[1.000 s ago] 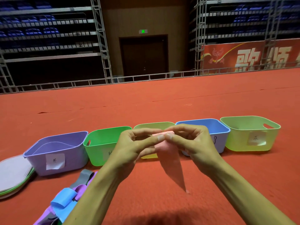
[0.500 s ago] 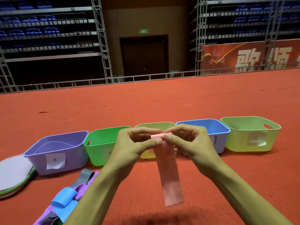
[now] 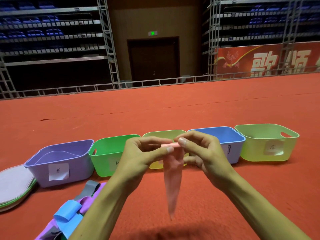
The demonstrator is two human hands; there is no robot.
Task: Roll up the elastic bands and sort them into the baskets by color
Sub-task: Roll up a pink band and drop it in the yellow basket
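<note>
Both hands pinch the rolled top edge of a pink elastic band [image 3: 172, 184], whose tail hangs down twisted to a narrow tip. My left hand [image 3: 142, 158] grips the roll's left end, my right hand [image 3: 204, 153] its right end. Behind them, baskets stand in a row on the red carpet: purple [image 3: 60, 163], green [image 3: 105, 153], yellow [image 3: 161, 134] mostly hidden by my hands, blue [image 3: 230, 135], and light green [image 3: 266, 144]. A pile of loose bands [image 3: 72, 215], blue, purple and grey, lies at the lower left.
A stack of flat round lids or mats [image 3: 13, 186] lies left of the purple basket. The red carpet [image 3: 173, 110] stretches back to a metal rail and scaffolding. Paper labels are stuck on the basket fronts.
The band's hanging tail has twisted from flat and wide to a narrow point. My hands have stayed in front of the baskets, fingers shifting along the rolled top edge.
</note>
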